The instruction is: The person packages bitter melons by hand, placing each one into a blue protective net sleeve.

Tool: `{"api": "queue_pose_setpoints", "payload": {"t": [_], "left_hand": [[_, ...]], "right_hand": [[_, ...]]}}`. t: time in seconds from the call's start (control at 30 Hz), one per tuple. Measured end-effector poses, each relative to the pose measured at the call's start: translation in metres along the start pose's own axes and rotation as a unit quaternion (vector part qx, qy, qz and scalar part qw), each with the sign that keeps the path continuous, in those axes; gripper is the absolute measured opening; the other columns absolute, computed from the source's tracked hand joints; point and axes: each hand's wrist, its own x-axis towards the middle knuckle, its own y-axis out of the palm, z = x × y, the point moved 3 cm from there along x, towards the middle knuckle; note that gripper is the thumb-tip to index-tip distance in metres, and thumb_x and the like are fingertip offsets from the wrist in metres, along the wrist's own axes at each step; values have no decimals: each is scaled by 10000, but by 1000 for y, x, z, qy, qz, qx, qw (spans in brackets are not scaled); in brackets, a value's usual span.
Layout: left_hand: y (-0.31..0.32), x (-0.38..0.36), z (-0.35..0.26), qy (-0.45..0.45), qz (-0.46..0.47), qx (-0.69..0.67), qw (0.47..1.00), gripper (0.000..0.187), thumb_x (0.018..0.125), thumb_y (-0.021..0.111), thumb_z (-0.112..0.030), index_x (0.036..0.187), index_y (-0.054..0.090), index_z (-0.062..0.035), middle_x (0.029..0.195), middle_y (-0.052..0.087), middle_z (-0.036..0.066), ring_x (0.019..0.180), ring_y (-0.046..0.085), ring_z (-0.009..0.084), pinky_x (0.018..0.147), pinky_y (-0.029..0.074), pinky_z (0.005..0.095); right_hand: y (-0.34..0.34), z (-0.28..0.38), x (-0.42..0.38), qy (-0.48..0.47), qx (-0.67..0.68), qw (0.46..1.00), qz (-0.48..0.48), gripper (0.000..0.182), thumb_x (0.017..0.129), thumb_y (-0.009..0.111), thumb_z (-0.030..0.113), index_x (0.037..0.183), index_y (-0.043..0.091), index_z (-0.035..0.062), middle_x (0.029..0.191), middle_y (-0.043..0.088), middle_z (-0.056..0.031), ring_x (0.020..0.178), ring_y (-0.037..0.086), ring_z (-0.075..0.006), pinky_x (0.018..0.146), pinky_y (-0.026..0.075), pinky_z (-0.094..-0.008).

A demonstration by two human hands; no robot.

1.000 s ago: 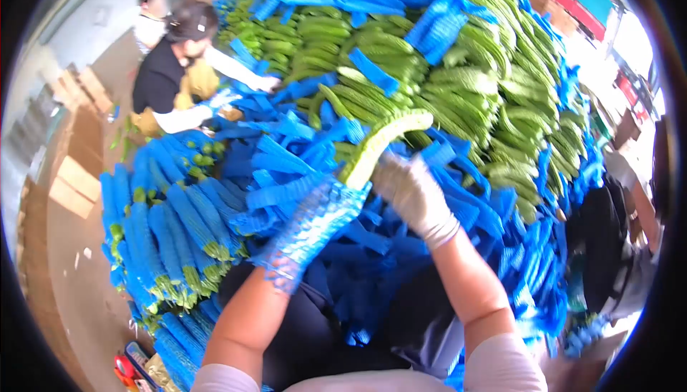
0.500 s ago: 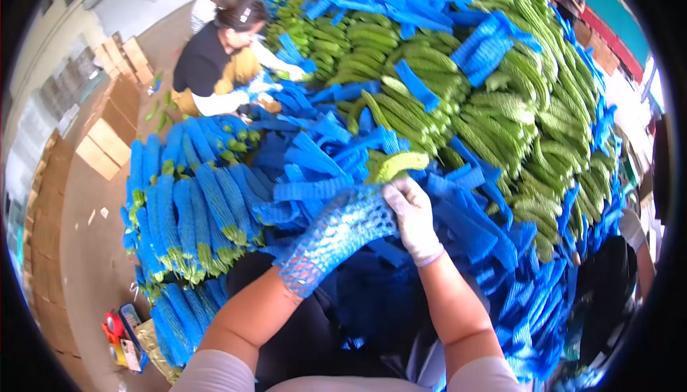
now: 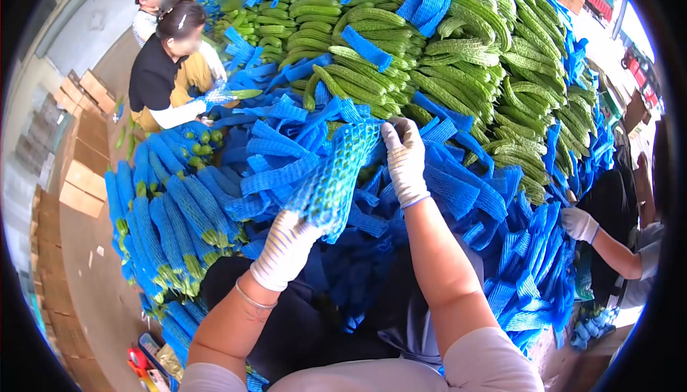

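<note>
A green gourd inside a blue foam net sleeve [image 3: 335, 177] hangs tilted between my gloved hands. My left hand [image 3: 290, 238] is closed on its lower end, with the net partly over the fingertips. At the sleeve's upper end, my right hand [image 3: 403, 150] pinches the net edge between thumb and fingers. Loose blue net sleeves [image 3: 275, 156] lie just beyond and beside my hands. Farther off, bare green gourds [image 3: 458, 84] are piled in rows.
Netted gourds [image 3: 168, 213] are stacked at the left. Two people [image 3: 157, 80] crouch or sit at the upper left. A co-worker's gloved hand [image 3: 580, 224] reaches in from the right beside loose nets. Cardboard boxes [image 3: 84, 177] stand at the far left.
The net, earlier over my left hand and forearm, now covers the gourd. My left hand has come out to its lower end. The view has shifted right, and a co-worker's hand has appeared at right.
</note>
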Motion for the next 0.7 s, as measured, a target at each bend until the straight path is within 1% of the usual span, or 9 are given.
{"api": "queue_pose_setpoints", "payload": {"t": [0.07, 0.13, 0.2, 0.27, 0.33, 0.37, 0.4, 0.57, 0.7], "left_hand": [[2, -1, 0, 120, 22, 264, 957, 533, 829, 596, -33, 1320, 410, 65, 1246, 534, 242, 1128, 547, 364, 973, 418, 393], [8, 2, 3, 191, 3, 357, 914, 564, 832, 590, -47, 1346, 380, 53, 1300, 484, 257, 1197, 480, 403, 1021, 372, 419], [16, 3, 1, 267, 4, 459, 848, 556, 828, 605, -31, 1333, 388, 58, 1300, 481, 232, 1192, 488, 362, 1009, 383, 397], [17, 3, 6, 236, 84, 436, 864, 572, 820, 632, -60, 1335, 399, 28, 1237, 521, 234, 1122, 547, 348, 967, 421, 395], [19, 5, -16, -14, 158, 396, 904, 445, 843, 640, -95, 1253, 505, 15, 1071, 628, 164, 924, 639, 265, 847, 491, 370], [2, 6, 1, 46, 136, 331, 933, 256, 890, 613, -140, 1100, 611, 8, 892, 669, 74, 751, 642, 156, 700, 509, 293], [3, 5, -18, -149, 80, 271, 948, 171, 928, 567, -148, 951, 652, -1, 844, 666, 44, 712, 600, 91, 632, 467, 228], [-26, 29, -28, 202, -153, 202, 946, 133, 898, 597, -86, 1021, 610, -38, 837, 605, -7, 658, 496, 33, 596, 412, 194], [-29, 34, -19, 109, -128, 301, 939, 221, 817, 678, -38, 1022, 595, -40, 826, 591, -3, 684, 480, 46, 617, 423, 206]], "right_hand": [[1, -2, -9, -74, -58, 994, -47, 440, 870, 673, 244, 1183, 513, -21, 1076, 603, -105, 984, 573, -195, 892, 455, -332], [9, 13, -27, 109, 110, 987, 35, 458, 874, 672, 270, 1216, 516, 9, 1111, 605, -89, 1010, 580, -201, 925, 447, -341], [28, 31, -49, 301, 449, 778, 320, 473, 893, 633, 342, 1241, 523, 41, 1140, 604, -89, 997, 592, -207, 897, 464, -373], [27, 25, -56, 270, 363, 843, 292, 421, 843, 701, 260, 1172, 554, 41, 1006, 644, -45, 904, 617, -184, 857, 486, -357], [20, 24, -54, 273, 331, 853, 299, 384, 814, 743, 161, 1141, 568, 61, 988, 623, 1, 886, 578, -115, 816, 477, -302], [16, 26, -52, 229, 222, 896, 308, 440, 794, 764, 168, 1160, 550, 52, 999, 619, -1, 902, 565, -104, 840, 461, -283], [19, 27, -54, 178, 212, 907, 318, 498, 786, 775, 182, 1189, 522, 35, 1016, 617, -7, 923, 549, -98, 853, 448, -273], [29, 7, -73, 87, 65, 912, 395, 608, 736, 808, 188, 1221, 492, 3, 983, 625, -43, 877, 542, -104, 816, 455, -274], [33, 20, -82, 64, 19, 908, 413, 627, 714, 817, 193, 1225, 504, 12, 978, 643, -56, 861, 577, -137, 798, 477, -293]]}}
